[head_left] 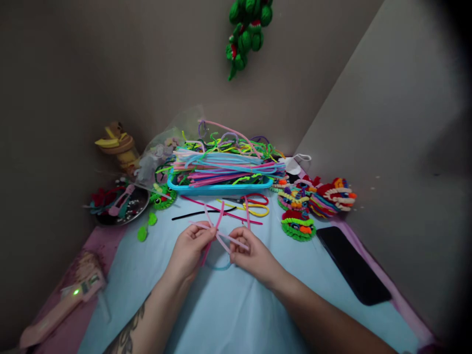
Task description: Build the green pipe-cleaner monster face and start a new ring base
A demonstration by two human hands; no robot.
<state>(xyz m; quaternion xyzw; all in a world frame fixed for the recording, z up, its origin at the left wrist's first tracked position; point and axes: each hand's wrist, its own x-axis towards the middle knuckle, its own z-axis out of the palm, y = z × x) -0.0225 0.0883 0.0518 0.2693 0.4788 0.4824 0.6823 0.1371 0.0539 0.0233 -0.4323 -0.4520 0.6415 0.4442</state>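
My left hand [191, 245] is closed in a pinch on the crossing point of several pink pipe cleaners [220, 216], whose ends fan out in different directions. Close beside it, my right hand [254, 256] has its fingers curled, with thumb and fingertips at the lower end of a pale pink pipe cleaner [223, 243]. Another pink strand [247, 212] rises behind the right fingers; whether they hold it is unclear. Below the crossing, a light blue curved strand [220, 268] shows between the hands. Beyond the hands lie yellow-handled scissors [258, 212] and red-handled scissors [260, 197].
A blue tray [221, 188] heaped with pipe cleaners stands at the back. Finished colourful pieces [298, 226] and a black phone [352, 265] lie to the right. At left are a lit glue gun [70, 300] and a metal bowl [138, 209]. Walls close in behind.
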